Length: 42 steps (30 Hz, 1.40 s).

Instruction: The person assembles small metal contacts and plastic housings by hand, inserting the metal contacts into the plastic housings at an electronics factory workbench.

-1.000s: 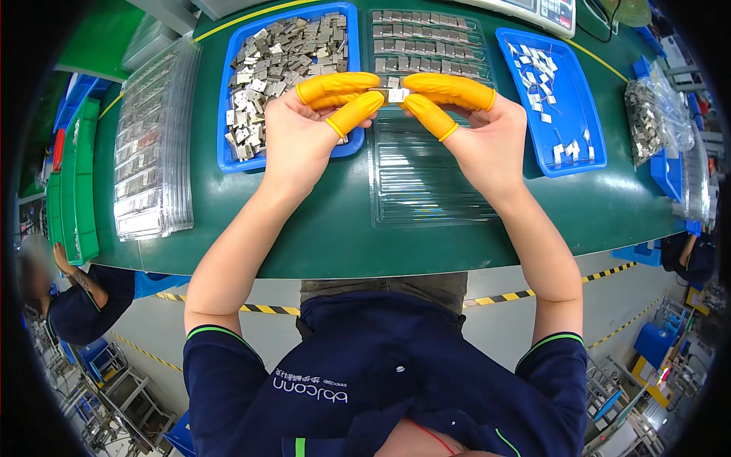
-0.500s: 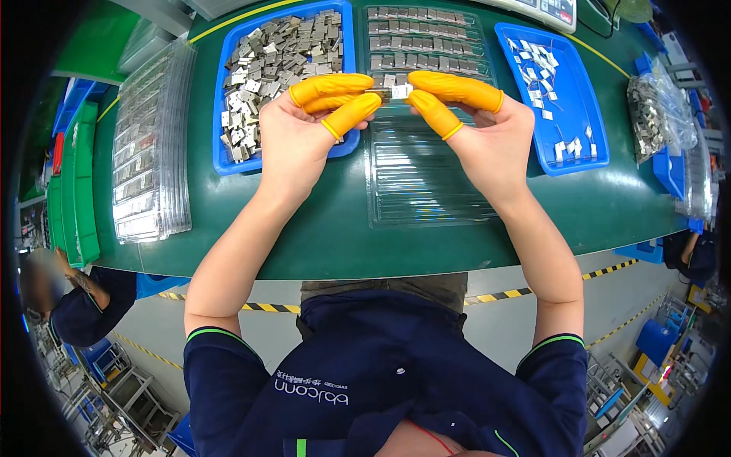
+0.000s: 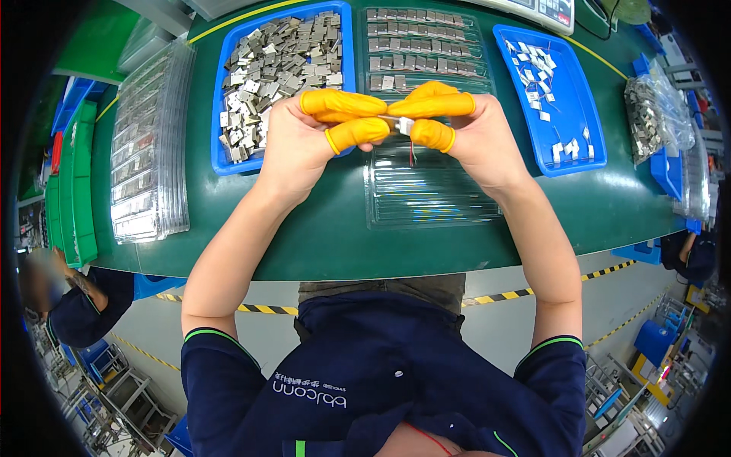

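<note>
Over the clear plastic tray (image 3: 430, 190), both hands meet, with yellow finger cots on thumbs and fingers. My left hand (image 3: 298, 145) is closed in a pinch on a small grey metal shell, mostly hidden by the fingertips. Between thumb and finger of my right hand (image 3: 487, 148) is a small white connector (image 3: 405, 126), its thin wires (image 3: 413, 154) hanging down. The connector is right against the fingertips of my left hand; whether it sits inside the shell cannot be made out. Behind the hands, rows of grey metal pieces (image 3: 417, 46) lie in the tray's far part.
A blue bin (image 3: 218, 145) heaped with metal shells stands left, a blue tray (image 3: 586, 95) of white wired connectors right. Stacked clear trays (image 3: 152, 145) and green bins (image 3: 76, 190) lie far left. A bag of metal parts (image 3: 646, 118) is far right, a scale (image 3: 544, 11) at the back.
Both hands have come slightly down and closer together. The white connector has turned, and its wires now hang toward me. The right fingers now reach over to the left fingertips.
</note>
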Available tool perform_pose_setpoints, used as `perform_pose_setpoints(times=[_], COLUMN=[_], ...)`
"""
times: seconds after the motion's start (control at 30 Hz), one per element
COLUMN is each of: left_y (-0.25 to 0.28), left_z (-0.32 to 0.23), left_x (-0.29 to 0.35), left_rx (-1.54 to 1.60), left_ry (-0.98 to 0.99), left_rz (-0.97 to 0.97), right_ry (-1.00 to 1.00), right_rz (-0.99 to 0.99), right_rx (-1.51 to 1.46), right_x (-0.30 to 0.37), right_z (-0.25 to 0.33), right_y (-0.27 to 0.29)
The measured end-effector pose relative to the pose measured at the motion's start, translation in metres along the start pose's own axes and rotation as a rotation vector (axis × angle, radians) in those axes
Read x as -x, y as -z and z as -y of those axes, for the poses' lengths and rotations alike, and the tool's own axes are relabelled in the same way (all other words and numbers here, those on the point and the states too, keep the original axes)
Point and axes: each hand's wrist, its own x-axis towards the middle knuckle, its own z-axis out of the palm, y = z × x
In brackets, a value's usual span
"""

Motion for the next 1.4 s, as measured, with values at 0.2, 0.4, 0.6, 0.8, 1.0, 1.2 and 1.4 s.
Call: perform_pose_setpoints(times=[0.2,0.4,0.6,0.8,1.0,1.2,1.4], left_y=[-0.003,-0.015,-0.016,-0.016,-0.015,-0.016,0.022], left_z=[-0.001,0.004,0.016,0.020,0.020,0.018,0.001], left_x=[0.000,-0.008,-0.006,-0.008,-0.008,-0.005,-0.020], left_rx=[0.205,-0.400,-1.472,-1.521,-1.560,-1.550,-1.533], left_ry=[0.009,-0.272,-0.579,-0.590,-0.616,-0.581,-0.605], left_rz=[0.104,-0.152,0.035,0.065,0.088,0.113,-0.228], right_ry=[0.016,0.185,0.290,0.510,0.453,0.458,0.293], right_rz=[0.010,-0.213,-0.382,-0.373,-0.324,-0.249,-0.675], right_rx=[-0.021,0.253,0.856,1.321,1.352,1.302,1.157], right_x=[-0.001,-0.014,-0.020,-0.024,-0.021,-0.020,-0.023], right_z=[0.004,-0.005,-0.022,-0.034,-0.040,-0.041,-0.008], right_y=[-0.004,0.000,0.025,0.022,0.019,0.019,0.068])
